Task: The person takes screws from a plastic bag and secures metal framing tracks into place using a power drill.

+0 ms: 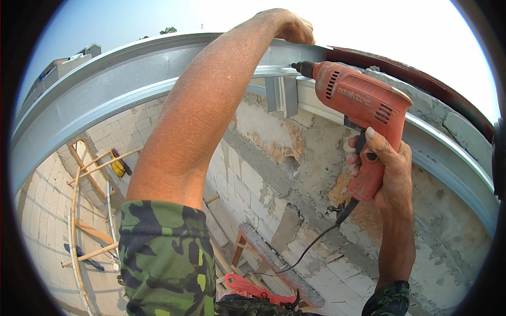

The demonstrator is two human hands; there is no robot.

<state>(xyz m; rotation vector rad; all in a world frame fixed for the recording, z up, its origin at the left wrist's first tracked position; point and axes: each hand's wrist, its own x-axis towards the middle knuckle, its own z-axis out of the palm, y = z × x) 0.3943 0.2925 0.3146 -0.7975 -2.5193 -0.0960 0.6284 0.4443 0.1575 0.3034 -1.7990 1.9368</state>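
My right hand (390, 163) grips a red corded drill (358, 92) by its handle, thumb near the trigger and black cord hanging below. The drill points left, its black nose at the face of a galvanized metal beam (132, 66); whether the tip touches the metal is hard to tell. My left hand (295, 29) reaches up to the beam's top edge, fingers curled down on it and partly hidden by the wrist, while that forearm crosses the middle of the view. Beneath the beam, behind the drill's nose, is a short vertical metal piece (282, 97).
A block wall with rough mortar (263, 189) drops away below. Wooden and bamboo scaffolding (79, 221) stands at lower left, with a yellow object (118, 163) hanging there. A red object (245, 284) lies low in the middle. A dark red edge (400, 63) runs along the upper right.
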